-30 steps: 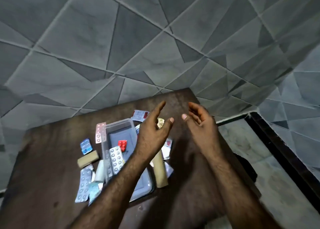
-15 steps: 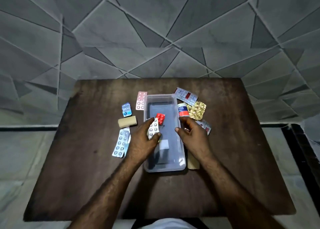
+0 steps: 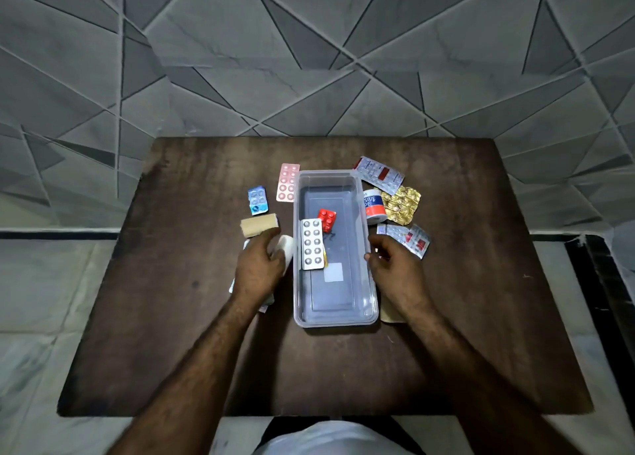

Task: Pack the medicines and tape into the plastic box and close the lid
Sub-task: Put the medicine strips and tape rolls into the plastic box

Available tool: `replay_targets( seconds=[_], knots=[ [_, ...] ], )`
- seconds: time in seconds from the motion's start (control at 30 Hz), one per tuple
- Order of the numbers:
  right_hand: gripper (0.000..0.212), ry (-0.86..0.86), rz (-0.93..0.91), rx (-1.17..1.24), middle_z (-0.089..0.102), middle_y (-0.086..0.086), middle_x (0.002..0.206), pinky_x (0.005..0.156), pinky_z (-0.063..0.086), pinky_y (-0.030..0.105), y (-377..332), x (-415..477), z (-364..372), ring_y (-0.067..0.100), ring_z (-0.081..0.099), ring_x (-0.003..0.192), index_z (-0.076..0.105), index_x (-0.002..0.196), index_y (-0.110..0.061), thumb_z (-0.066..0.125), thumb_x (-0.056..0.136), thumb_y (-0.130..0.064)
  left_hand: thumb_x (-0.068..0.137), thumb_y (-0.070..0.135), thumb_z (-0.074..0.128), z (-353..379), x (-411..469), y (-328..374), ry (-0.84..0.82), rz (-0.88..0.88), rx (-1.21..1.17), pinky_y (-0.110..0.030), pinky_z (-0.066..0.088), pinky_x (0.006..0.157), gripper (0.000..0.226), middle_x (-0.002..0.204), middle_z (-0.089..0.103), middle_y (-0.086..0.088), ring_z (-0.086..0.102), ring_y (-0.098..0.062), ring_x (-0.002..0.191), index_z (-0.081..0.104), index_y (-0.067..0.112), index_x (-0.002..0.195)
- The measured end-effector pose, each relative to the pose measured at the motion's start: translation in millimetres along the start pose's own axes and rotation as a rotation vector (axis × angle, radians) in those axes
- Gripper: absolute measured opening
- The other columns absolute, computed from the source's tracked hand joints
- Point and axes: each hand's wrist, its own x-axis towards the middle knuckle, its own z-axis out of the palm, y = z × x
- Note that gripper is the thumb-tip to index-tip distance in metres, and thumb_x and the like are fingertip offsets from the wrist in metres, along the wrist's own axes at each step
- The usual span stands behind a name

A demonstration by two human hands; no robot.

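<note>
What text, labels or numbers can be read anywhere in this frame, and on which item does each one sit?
"SIVE": partial word on the blue band of the tape roll right of the plastic box; the start is hidden by the box wall.
A second line under it, about two letters: too cut off to read.
Print on the two silver strips with red patches: too small and blurred.
White sticker in the box: blank, as far as can be seen.

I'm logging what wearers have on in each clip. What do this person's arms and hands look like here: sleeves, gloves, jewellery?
Both forearms are bare as far as the frame shows, with no sleeves. The left hand and right hand are ungloved, with no watch, ring or bracelet visible.
</note>
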Motion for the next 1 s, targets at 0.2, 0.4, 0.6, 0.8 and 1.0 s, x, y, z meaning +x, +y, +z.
replay_targets(
  seconds=[0.2,0.4,0.6,0.8,1.0],
  knots=[
    [0.033,0.083,0.076,-0.038,0.068,0.011,0.12,0.095,0.045,0.032,17.2,1.6,0.9,0.027,0.061,0.112,0.063,0.121,-0.009,0.055,0.089,-0.007,0.083,0.011,0.059,-6.6,55.3,-23.2,-0.029,-0.006,0.295,-0.042,0.044,0.096,0.042,0.124,0.062,-0.02,0.056,-0.04,0.114,0.059,0.008,0.125],
    [0.044,0.05,0.168,-0.187,0.059,0.01,0.13,0.1,0.042,0.034,31.7,4.1,5.7,0.027,0.055,0.118,0.059,0.128,-0.015,0.061,0.084,-0.015,0.069,0.023,0.057,-2.7,90.6,-37.5,-0.165,0.03,0.537,-0.049,0.047,0.096,0.052,0.121,0.06,-0.017,0.056,-0.042,0.111,0.056,0.017,0.121],
    [0.057,0.026,0.266,-0.278,0.049,0.014,0.133,0.099,0.044,0.044,34.4,1.4,9.3,0.034,0.054,0.116,0.044,0.135,-0.018,0.065,0.082,-0.025,0.077,0.022,0.059,-3.6,94.6,-38.3,-0.13,0.028,0.678,-0.044,0.04,0.09,0.031,0.11,0.064,-0.014,0.058,-0.038,0.106,0.059,0.017,0.108],
    [0.072,0.033,0.335,-0.236,0.055,0.018,0.127,0.093,0.047,0.046,37.6,2.7,15.9,0.037,0.057,0.111,0.033,0.138,-0.019,0.07,0.077,-0.033,0.079,0.034,0.067,-15.9,91.0,-32.0,-0.033,-0.043,0.515,-0.041,0.043,0.085,0.033,0.108,0.069,-0.015,0.063,-0.038,0.102,0.063,0.016,0.106],
    [0.087,0.028,0.323,-0.198,0.054,0.02,0.128,0.093,0.045,0.044,38.4,8.0,11.8,0.039,0.055,0.113,0.023,0.147,-0.024,0.07,0.074,-0.033,0.081,0.032,0.071,-23.5,62.3,-18.6,-0.046,-0.074,0.094,-0.027,0.041,0.077,0.039,0.112,0.071,-0.006,0.066,-0.026,0.101,0.064,0.016,0.116]
  ],
)
